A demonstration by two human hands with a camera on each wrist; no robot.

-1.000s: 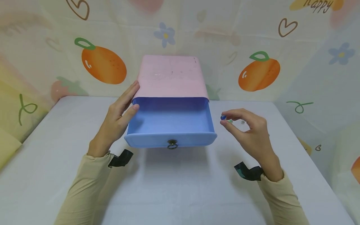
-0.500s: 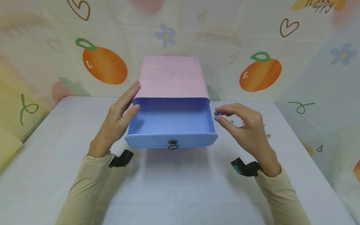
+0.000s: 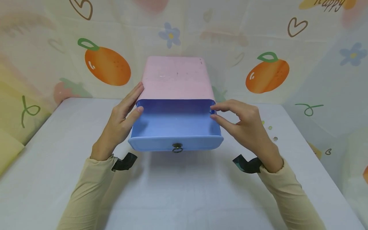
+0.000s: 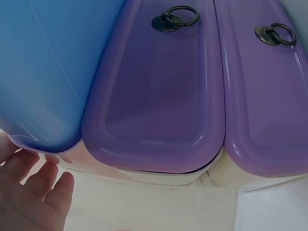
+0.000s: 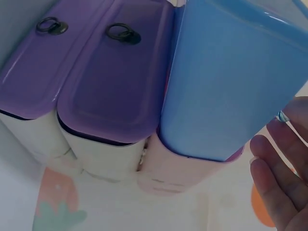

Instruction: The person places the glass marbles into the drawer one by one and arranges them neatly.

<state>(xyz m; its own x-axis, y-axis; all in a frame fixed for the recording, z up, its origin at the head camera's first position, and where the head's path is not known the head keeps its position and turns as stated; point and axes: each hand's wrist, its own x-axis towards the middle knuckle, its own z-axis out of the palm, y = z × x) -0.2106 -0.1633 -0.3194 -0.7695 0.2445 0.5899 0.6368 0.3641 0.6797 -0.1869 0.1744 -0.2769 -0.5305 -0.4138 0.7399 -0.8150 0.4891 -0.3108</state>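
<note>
Left hand: we see our left hand (image 3: 119,123) laid against the left side of the cabinet, at about 9 o'clock from the drawer, fingers nearly straight and together, gripping nothing. The fingertips touch the pink cabinet (image 3: 174,78) edge and the thumb rests on the drawer's left wall.

Left forearm: it runs up from 7 o'clock in a beige sleeve (image 3: 86,191), wrist slightly bent inward.

Right hand: our right hand (image 3: 242,124) sits at 3 o'clock from the drawer, thumb and forefinger curled and pressed on a small blue bead (image 3: 212,111), the other fingers loosely bent behind.

Bead: it is pinched right at the drawer's right wall, near the cabinet's mouth; we cannot tell whether it touches the wall.

Drawer: the blue drawer (image 3: 175,123) is pulled out toward us, its ring pull (image 3: 177,147) at 6 o'clock on the front.

Lower drawers: the left wrist view shows two purple drawers (image 4: 154,106) with ring pulls, shut, below the blue one.

Loose beads: a few small beads (image 3: 270,128) lie on the white table (image 3: 184,191) at 3 o'clock, beyond the right hand.
</note>
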